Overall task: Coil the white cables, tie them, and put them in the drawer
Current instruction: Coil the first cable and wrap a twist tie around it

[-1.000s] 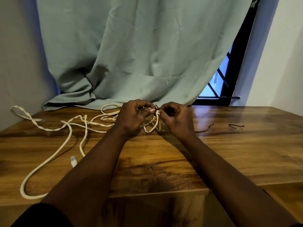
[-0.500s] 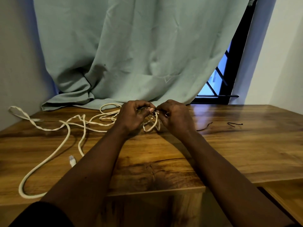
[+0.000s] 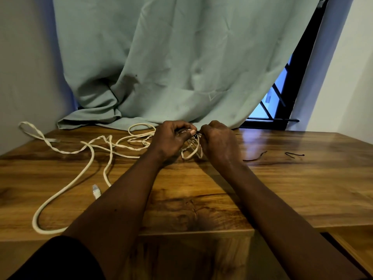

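Left hand: I see my left hand [image 3: 171, 138] raised just above the table, its fingers curled round the upper end of the small coil [image 3: 191, 153], thumb laid across towards the other hand.
Right hand: my right hand [image 3: 219, 140] meets it knuckle to knuckle, fingertips pinched on a black tie [image 3: 196, 135] at the top of the coil. How far the tie goes round the coil, I cannot tell.
Small coil: a few loops of white cable hang between both hands, the lowest loop close to the wood or touching it; I cannot tell which.
Loose cables: to the left, a twisted white cable [image 3: 64, 152] wanders across the table [image 3: 282, 188] to its far left corner, and a thick white cable [image 3: 50, 231] sweeps in a long loop towards the near edge. They cross each other beside my left wrist.
Plug: a clear connector [image 3: 96, 191] lies on the wood beside my left forearm.
Spare ties: two thin black ties [image 3: 255, 157] [image 3: 294, 154] lie on the table right of my right hand, apart from each other.
Backdrop: a pale green curtain [image 3: 181, 67] drapes onto the table's far edge, with a dark window frame [image 3: 292, 87] at its right.
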